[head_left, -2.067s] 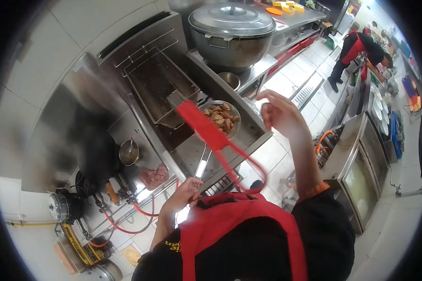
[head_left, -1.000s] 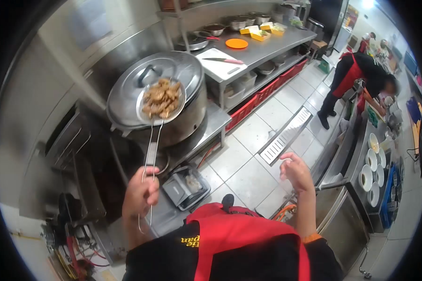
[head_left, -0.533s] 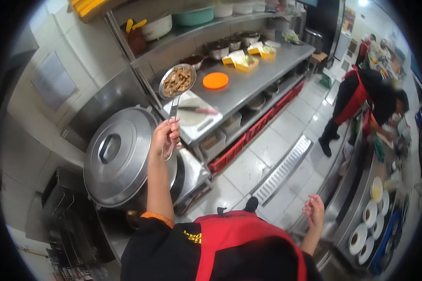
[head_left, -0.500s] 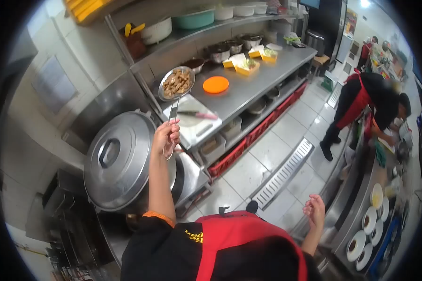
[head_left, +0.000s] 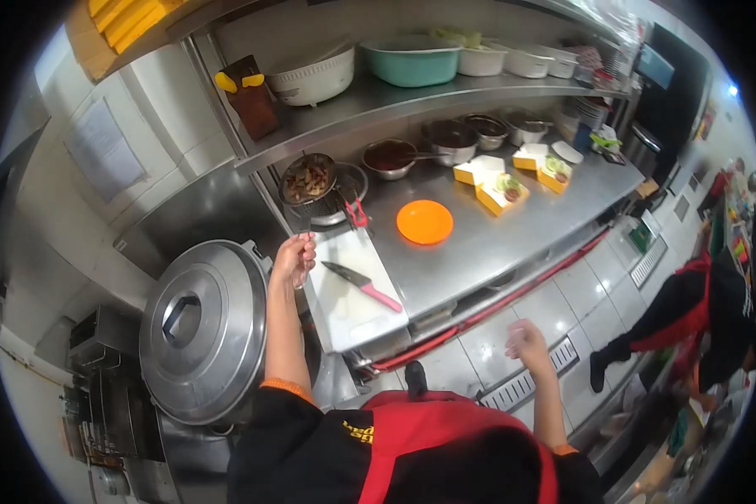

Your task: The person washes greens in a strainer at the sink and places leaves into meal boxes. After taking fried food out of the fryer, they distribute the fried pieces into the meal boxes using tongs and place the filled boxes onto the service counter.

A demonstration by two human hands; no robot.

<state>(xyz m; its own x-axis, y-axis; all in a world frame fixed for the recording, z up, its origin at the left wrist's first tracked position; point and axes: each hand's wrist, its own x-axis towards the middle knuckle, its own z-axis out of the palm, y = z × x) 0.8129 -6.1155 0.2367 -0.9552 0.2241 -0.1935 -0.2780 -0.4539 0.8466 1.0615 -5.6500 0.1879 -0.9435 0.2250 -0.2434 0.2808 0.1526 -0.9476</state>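
Near one end of the steel surface, I hold the strainer raised, brown food pieces inside. My left hand has its grip closed around the handle, beside the white cutting board bearing a pink-handled knife. My right hand is blurred; I cannot tell its grip's opening.

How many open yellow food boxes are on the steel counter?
2: one box to the right of the orange plate, and a second box just beyond it, farther right. No others show there.
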